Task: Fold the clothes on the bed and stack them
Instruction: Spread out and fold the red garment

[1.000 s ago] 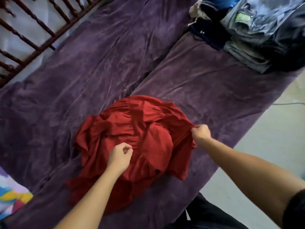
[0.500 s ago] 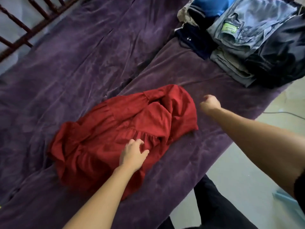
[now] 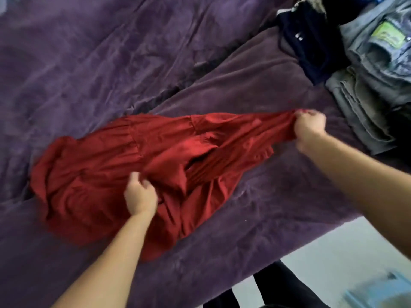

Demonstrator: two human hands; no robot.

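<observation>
**Dress (image 3: pixel 155 156), red: being laid out, fold not begun.**
The dress lies stretched across the middle of the frame on the purple bed (image 3: pixel 111 63), running from lower left to centre right. It is rumpled, with a loose flap near its middle. The right hand (image 3: pixel 309 127), at centre right, is clenched on one bunched end and draws the cloth taut. The left hand (image 3: pixel 140 194), at lower centre, has its fingers curled round a pinch of cloth mid-dress. The stack (image 3: pixel 367 74) of folded clothes sits at upper right, just beyond the right hand and apart from the dress. Judged step: straightening before the first fold. The next move likely calls for setting the held end down flat, smoothing the flap and creases, then folding the dress small enough for the stack.
</observation>
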